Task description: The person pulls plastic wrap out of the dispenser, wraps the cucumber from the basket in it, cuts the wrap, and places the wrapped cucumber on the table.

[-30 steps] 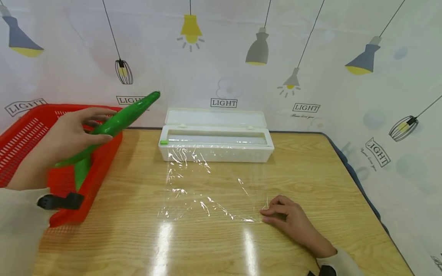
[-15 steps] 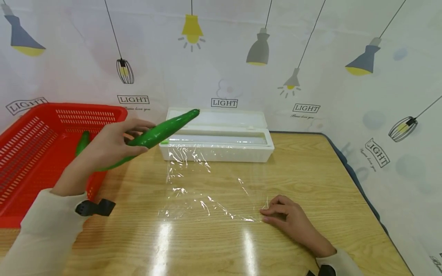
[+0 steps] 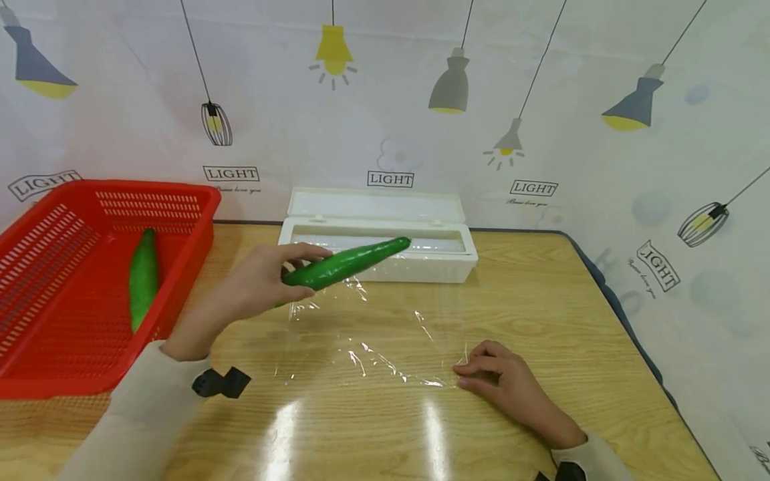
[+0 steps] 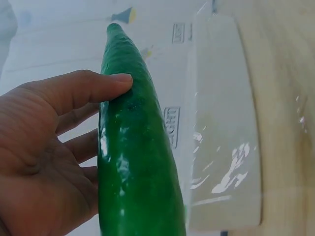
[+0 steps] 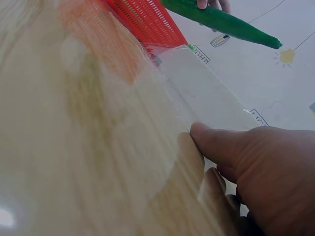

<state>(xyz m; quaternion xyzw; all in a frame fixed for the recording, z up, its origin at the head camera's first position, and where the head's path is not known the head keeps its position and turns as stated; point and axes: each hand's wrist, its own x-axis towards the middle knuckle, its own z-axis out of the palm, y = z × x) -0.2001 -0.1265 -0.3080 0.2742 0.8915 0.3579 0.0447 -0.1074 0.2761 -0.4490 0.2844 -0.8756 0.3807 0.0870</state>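
Observation:
In the head view my left hand grips a green cucumber and holds it above the table, its thin end pointing right. The left wrist view shows the thumb lying across the glossy cucumber. My right hand pinches the near right corner of a sheet of clear cling film between thumb and fingers. That film runs back over the front of a white cling film dispenser, whose lid stands raised. The cucumber covers the dispenser's left part in the head view.
A red perforated basket stands on the left with another cucumber inside. The wooden table ends at a wall covering printed with lamps, behind and to the right.
My left hand has carried the cucumber from over the basket to the right, over the film in front of the dispenser. The right hand has stayed still at the film's corner.

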